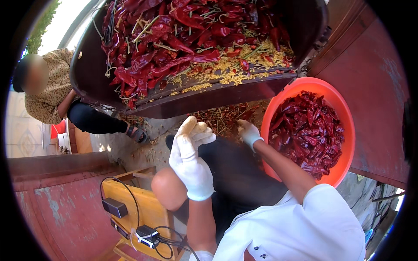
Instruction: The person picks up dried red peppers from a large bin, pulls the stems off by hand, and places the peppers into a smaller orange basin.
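Nearest you is your white short-sleeved shirt [300, 226], with your black-clothed leg [239, 169] stretched out past it. Your left hand [191, 156], in a white fabric glove stained yellow-brown at the fingertips, is raised above your lap, its fingers loosely bent and slightly apart; nothing shows in them. Your right hand [249, 134], also white-gloved, reaches forward beyond your knee with fingers curled; it is blurred, so I cannot tell whether it pinches anything. To your left is a yellow wooden stool [150, 209] carrying black boxes and cables [167, 239]. To your right, just beside your forearm, a round orange-red plastic basin [346, 143] holds a heap of dark red, glossy, wrinkled chillies [307, 132]. Ahead, loose stems and red scraps [222, 122] litter the ground under a dark maroon trough [213, 98]. That trough holds more red chillies [174, 43], with yellow seeds [237, 71] scattered along its near side. Beyond, at left, sits another person in a patterned top [50, 82].
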A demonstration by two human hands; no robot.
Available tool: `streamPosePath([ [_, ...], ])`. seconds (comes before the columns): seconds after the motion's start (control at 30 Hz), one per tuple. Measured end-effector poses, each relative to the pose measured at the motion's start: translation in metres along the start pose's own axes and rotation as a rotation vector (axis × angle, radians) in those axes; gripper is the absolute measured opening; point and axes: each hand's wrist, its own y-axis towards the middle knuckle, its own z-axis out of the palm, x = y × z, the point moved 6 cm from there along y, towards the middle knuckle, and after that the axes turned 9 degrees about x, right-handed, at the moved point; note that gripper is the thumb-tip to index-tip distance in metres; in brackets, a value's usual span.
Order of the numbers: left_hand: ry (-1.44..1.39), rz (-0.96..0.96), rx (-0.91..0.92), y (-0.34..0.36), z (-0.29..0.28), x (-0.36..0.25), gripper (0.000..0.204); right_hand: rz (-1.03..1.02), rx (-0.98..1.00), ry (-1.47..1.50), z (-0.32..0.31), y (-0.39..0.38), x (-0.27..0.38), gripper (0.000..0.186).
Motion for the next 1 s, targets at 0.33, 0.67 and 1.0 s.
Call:
streamPosePath([
  [0.33,-0.199,-0.038,-0.142,-0.007,-0.029,-0.01,0.051,0.496,-0.135,-0.444,-0.014,0.144,-0.071,0.074],
  [0.67,-0.455,-0.019,-0.277,-0.006,-0.055,-0.016,0.041,0.355,-0.382,0.182,-0.025,0.151,-0.072,0.03],
  [1.0,-0.608,0.04,-0.335,-0.011,-0.068,-0.018,0.038,-0.61,-0.051,-0.812,0.099,0.082,0.057,0.012],
])
